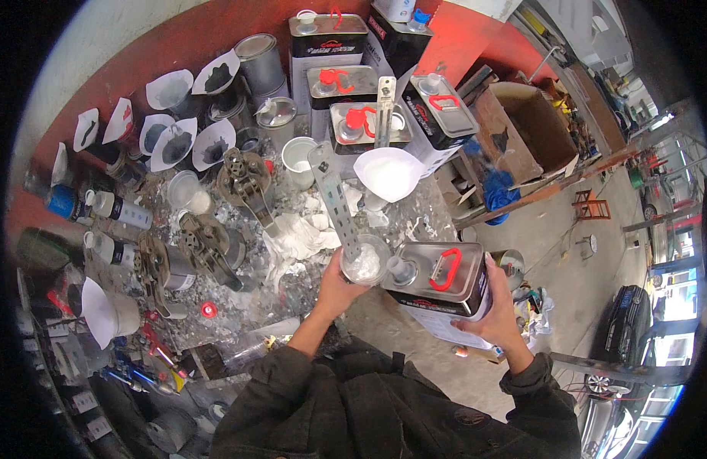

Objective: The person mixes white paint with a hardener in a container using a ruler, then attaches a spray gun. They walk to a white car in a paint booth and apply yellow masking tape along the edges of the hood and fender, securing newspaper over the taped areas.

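My left hand (334, 289) is closed around a clear plastic cup (378, 249) with a white substance in it. A perforated metal mixing stick (336, 203) stands in the cup and leans toward the far left. My right hand (500, 315) grips the right side of a rectangular metal solvent can (469, 268) with a red handle. The can's translucent spout (401, 269) is at the cup's right rim; whether liquid is flowing, I cannot tell. Beyond the cup is a white paper funnel (389, 174) with another metal stick (385, 111) behind it.
Several metal cans (443, 107) stand at the back of the paint-spattered bench (238, 314). Lidded paint tins (259, 65) and paper-topped pots (173, 145) crowd the left. A white rag (296, 241) lies beside the cup. At right are a cardboard box (521, 145) and a stool (592, 203).
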Demonstrator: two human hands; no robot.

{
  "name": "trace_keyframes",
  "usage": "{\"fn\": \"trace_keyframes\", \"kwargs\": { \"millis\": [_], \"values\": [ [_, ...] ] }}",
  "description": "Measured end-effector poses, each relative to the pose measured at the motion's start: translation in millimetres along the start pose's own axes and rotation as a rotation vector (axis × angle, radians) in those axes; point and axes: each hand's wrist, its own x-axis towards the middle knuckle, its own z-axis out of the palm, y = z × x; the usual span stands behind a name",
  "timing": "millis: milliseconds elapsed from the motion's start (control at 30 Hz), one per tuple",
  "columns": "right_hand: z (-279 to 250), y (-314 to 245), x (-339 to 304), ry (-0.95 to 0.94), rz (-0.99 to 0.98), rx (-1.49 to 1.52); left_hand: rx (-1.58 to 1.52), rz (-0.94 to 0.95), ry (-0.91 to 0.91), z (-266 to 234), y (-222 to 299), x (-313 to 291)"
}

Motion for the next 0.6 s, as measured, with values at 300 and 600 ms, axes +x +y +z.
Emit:
{"fn": "trace_keyframes", "kwargs": {
  "millis": [300,600],
  "values": [
    [-12.5,-10.9,-0.7,-0.027,0.011,-0.109,0.147,0.011,0.013,7.2,-0.9,3.9],
    [-8.8,1.9,-6.4,0.0,0.038,-0.027,0.091,-0.015,0.025,11.7,-4.6,-0.5]
  ]
}}
